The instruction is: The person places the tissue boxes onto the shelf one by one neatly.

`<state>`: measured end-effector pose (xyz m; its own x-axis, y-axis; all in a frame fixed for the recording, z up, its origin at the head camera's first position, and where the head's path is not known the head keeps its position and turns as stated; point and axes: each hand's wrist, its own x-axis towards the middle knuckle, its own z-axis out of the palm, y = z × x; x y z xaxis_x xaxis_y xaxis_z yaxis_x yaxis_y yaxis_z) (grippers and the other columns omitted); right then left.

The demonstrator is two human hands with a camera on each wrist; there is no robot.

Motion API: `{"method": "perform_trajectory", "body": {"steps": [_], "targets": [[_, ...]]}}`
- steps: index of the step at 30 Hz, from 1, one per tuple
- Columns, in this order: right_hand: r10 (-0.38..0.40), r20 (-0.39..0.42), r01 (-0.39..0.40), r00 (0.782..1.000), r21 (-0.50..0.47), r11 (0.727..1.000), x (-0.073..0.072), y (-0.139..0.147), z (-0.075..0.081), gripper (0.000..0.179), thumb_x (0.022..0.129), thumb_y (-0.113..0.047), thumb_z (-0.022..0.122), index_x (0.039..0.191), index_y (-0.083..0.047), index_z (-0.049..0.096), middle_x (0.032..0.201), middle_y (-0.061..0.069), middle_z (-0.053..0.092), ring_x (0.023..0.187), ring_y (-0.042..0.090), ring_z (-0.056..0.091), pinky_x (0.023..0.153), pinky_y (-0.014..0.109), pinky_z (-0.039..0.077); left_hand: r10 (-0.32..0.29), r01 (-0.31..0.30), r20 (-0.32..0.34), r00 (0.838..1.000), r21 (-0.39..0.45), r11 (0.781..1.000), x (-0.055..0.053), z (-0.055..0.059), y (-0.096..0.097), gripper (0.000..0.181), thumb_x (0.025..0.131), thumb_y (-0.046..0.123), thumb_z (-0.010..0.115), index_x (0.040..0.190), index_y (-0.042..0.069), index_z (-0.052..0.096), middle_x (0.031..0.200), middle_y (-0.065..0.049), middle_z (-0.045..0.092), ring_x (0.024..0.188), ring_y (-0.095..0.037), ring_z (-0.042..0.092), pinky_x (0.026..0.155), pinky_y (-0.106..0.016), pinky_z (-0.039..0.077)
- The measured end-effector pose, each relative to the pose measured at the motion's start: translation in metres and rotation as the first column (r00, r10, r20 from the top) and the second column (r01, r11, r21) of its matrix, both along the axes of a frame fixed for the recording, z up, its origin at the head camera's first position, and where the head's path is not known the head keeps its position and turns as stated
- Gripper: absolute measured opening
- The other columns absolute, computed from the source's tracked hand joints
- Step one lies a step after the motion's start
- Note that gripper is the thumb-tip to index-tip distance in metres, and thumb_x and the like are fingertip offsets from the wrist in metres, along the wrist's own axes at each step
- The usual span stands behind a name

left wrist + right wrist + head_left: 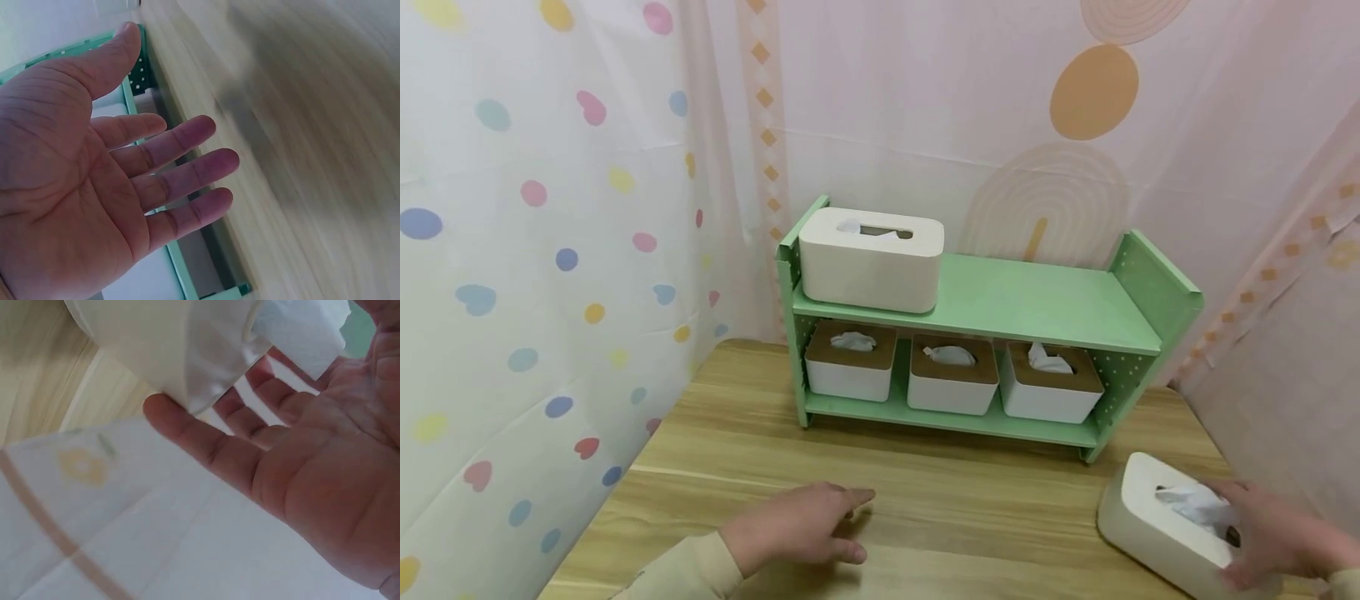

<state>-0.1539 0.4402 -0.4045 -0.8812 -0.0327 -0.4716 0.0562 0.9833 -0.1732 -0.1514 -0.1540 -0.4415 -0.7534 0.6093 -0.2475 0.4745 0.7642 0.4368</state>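
My left hand (801, 523) is held over the wooden table with fingers extended and nothing in it; the left wrist view shows its bare palm (69, 169). At the right, my right hand (1273, 529) is at the near end of a white tissue box (1165, 521) with a tissue showing in its slot. In the right wrist view, the fingers (212, 444) lie along the box's side, fairly straight, and the little finger meets its corner. The thumb is largely cut off there. A similar white tissue box (871, 271) stands on the green shelf's top left.
The green two-tier shelf (1030, 296) stands at the back of the table (940, 517). On its lower tier are three white tissue boxes with brown lids: left (850, 375), middle (952, 392), right (1051, 400). Patterned curtains (580, 208) hang left, behind and right.
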Motion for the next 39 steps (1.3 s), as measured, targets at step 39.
{"method": "perform_trajectory", "body": {"steps": [39], "targets": [[0.144,-0.34,-0.315,0.929,-0.525,0.791,-0.003,-0.198,-0.042,0.123,0.084,-0.055,0.088,0.169,0.002,0.02,0.171,0.033,0.028,0.15,0.054,0.044,0.111,0.055,0.051,0.171,-0.178,0.056,0.984,0.454,0.873,-0.006,-0.035,0.049,0.104,0.096,0.055,0.077,0.173,0.013,0.02,0.169,-0.014,0.042,0.116,-0.023,0.069,0.099,-0.039,0.057]]}}
